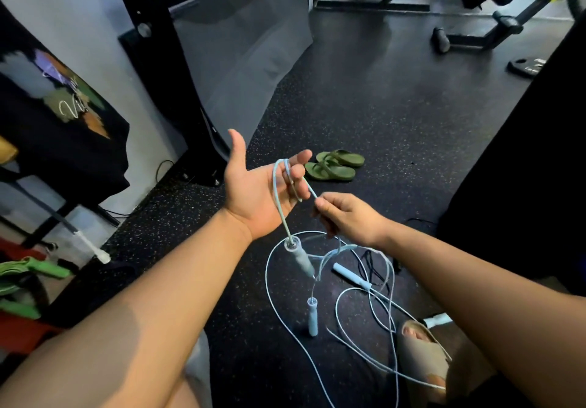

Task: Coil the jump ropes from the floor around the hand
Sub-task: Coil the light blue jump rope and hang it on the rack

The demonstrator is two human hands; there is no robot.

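- Jump rope (279,204): the pale blue cord is looped once over the fingers of the left hand (263,192). One handle (299,257) dangles below that wrist. The rest lies in loose loops on the floor (364,116), among more cord and other handles.
- The left hand is palm up, its grip released and fingers spread to take the coil.
- The right hand (348,217) has its grip clenched on the cord, pinching it just beside the left fingertips.
- Step, as I judge it: the first wrap, with the coiling barely begun.
- The next move calls for carrying the cord round the left palm under even tension. Slack should feed up without dragging the loops into a knot.
- The floor is black speckled rubber. Green sandals (336,165) lie beyond the hands, and a foot (412,333) sits by the cord.
- The room is a gym, with a black rack upright (152,43), a bench frame (475,35) and a weight plate (526,66).
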